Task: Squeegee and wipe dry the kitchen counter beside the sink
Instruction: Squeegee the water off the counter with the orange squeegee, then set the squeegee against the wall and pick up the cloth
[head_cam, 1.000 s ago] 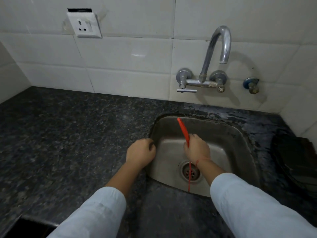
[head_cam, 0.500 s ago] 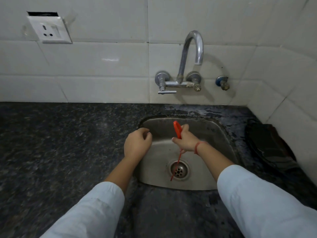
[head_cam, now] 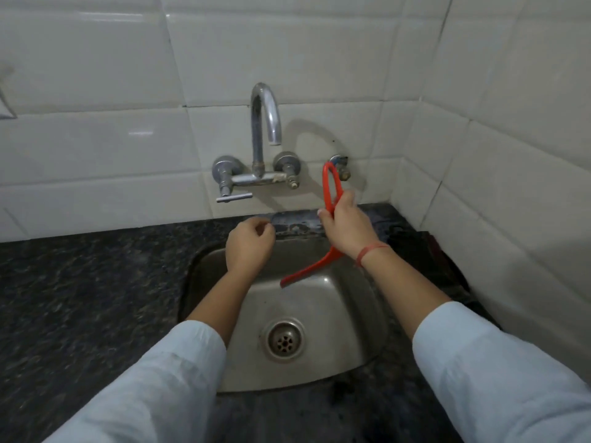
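Note:
My right hand (head_cam: 347, 225) grips the handle of a red squeegee (head_cam: 329, 190) above the back of the steel sink (head_cam: 348, 321). The handle's loop points up toward the wall. Its blade end (head_cam: 303, 271) hangs down to the left over the basin. My left hand (head_cam: 249, 246) hovers over the sink's back left rim with fingers loosely curled and nothing in it. The dark speckled counter (head_cam: 80, 298) stretches left of the sink. A wet strip of counter (head_cam: 297, 220) lies behind the sink under the tap.
A chrome wall tap (head_cam: 263, 135) with a lever arches over the sink. A small valve (head_cam: 342, 164) sits on the tiles right of it. A dark object (head_cam: 438, 254) lies on the counter right of the sink, against the side wall.
My right hand has lifted the squeegee up and to the right, out of the basin toward the back wall. My left hand left the sink's left rim and moved back. The view shifted right.

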